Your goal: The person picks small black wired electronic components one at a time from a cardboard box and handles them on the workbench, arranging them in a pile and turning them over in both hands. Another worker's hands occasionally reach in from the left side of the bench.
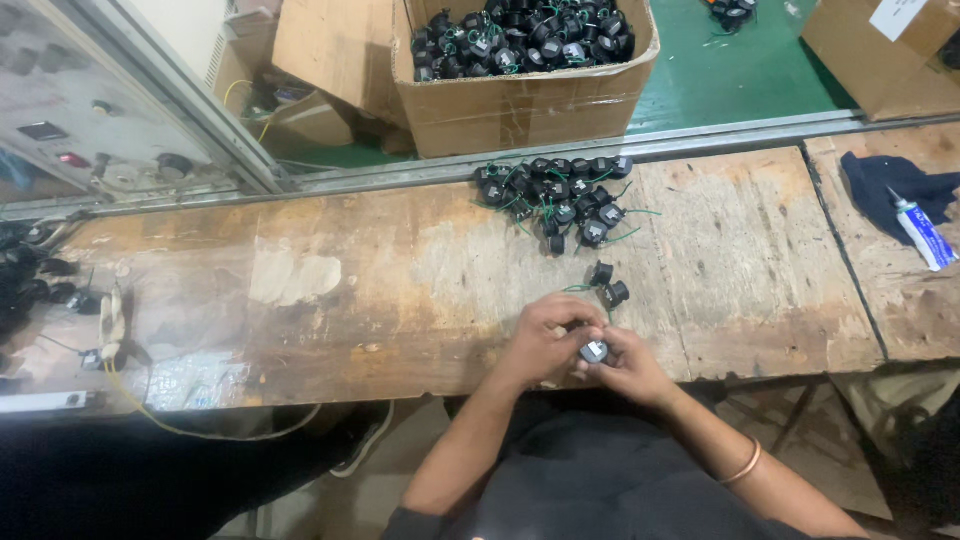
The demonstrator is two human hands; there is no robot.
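Small black round part (593, 351) pinched between fingers of left hand (545, 335) and right hand (628, 362), over counter (400, 280) edge. Two parts (608, 284) set just beyond; pile (558, 198) untouched.

You sit at a worn wooden surface (380, 270), scratched and patched pale. A metal rail (700, 138) runs along its far edge. Beyond it lies a green floor (740, 75) with open cardboard boxes (520, 105) standing on it. At your far left a slanted grey control panel (70, 110) carries knobs. Light is dim and even.
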